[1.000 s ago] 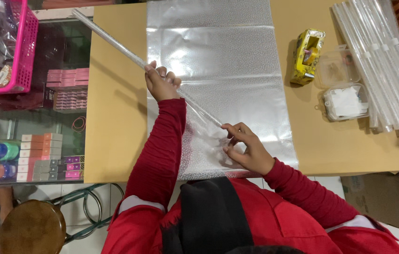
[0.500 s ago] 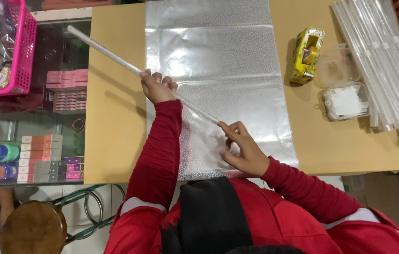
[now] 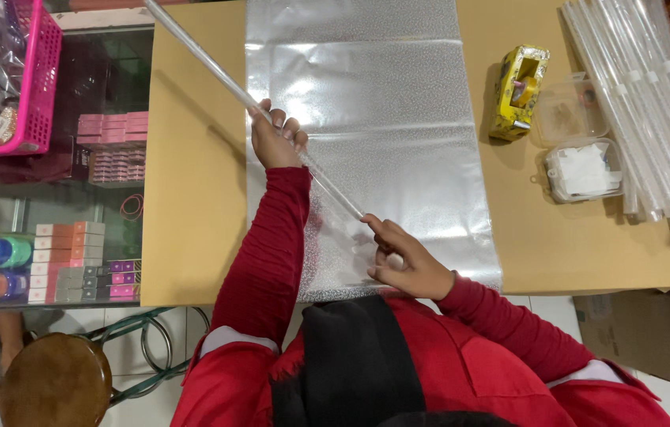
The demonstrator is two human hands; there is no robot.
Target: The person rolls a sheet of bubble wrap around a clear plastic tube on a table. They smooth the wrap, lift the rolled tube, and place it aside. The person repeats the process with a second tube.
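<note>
A long thin rolled tube of clear plastic (image 3: 208, 67) runs diagonally from the table's far left corner down to the near middle. My left hand (image 3: 274, 138) grips it partway along, fingers wrapped over it. My right hand (image 3: 402, 257) pinches its near end, pressing down on a large silvery textured plastic sheet (image 3: 366, 111) spread flat over the brown table (image 3: 192, 198). Both sleeves are red.
A yellow tape dispenser (image 3: 517, 91) and two small clear lidded boxes (image 3: 580, 170) lie right of the sheet. A bundle of rolled clear tubes (image 3: 643, 95) lies at the far right. A pink basket (image 3: 11, 75), a glass display case (image 3: 74, 253) and a wooden stool (image 3: 54, 379) stand left.
The tube has swung so its far end points further up and right. My left hand slid with it over the sheet's left edge. My right hand stays at the near end.
</note>
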